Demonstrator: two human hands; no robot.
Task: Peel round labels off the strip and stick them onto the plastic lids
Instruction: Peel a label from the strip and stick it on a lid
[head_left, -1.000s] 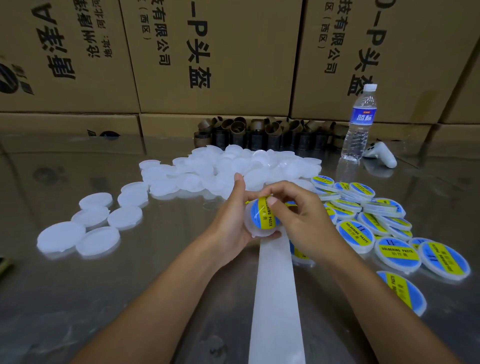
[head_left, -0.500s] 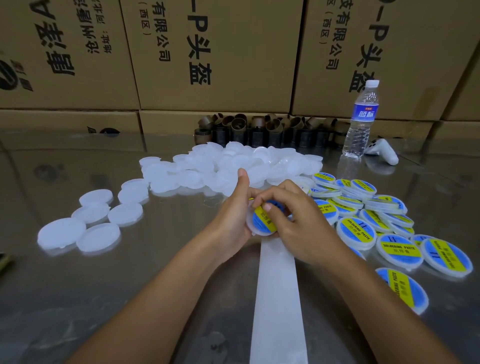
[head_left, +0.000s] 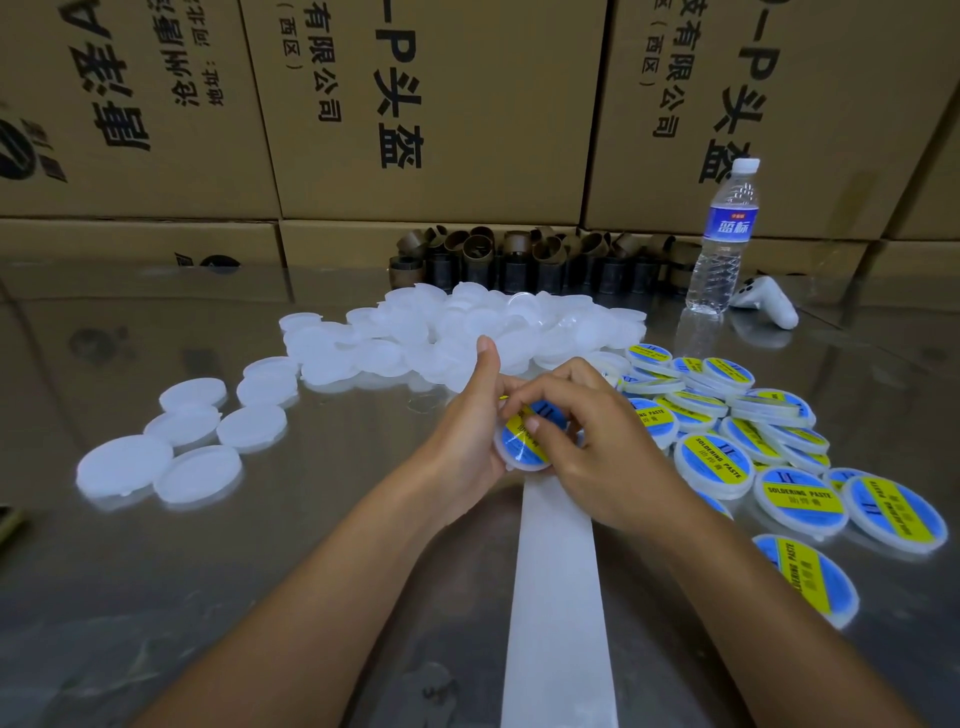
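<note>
1. Nearest the person, the bare white backing strip (head_left: 558, 597) runs along the steel table (head_left: 260, 571) and disappears under the hands. No labels show on the stretch in view.
2. A second ago the round blue-and-yellow label (head_left: 524, 441) stood curled up above the plastic lid (head_left: 506, 457). It now lies down on the lid's face. I judge this lid all but finished, with only the smoothing left before it joins the done pile.
3. The left hand (head_left: 467, 441) grips the lid by its edge, with its fingers curled beneath and its thumb sticking straight up.
4. The right hand (head_left: 602, 457) arches over the lid with its fingers bent, and a fingertip (head_left: 532, 426) presses on the label (its thumb is hidden, so I cannot tell whether it pinches from below).
5. Just beside the right hand, on its right, lie the labelled lids (head_left: 717, 457), overlapping in a loose spread. Many are already done.
6. To the left a few blank lids (head_left: 208, 441) lie apart, and beyond the hands is a large heap of blank lids (head_left: 467, 332), so plenty of work remains.
7. Farther back are a row of brown cardboard cores (head_left: 519, 260), a water bottle (head_left: 722, 239) and a white controller (head_left: 769, 301), all against stacked cardboard boxes (head_left: 431, 104).
</note>
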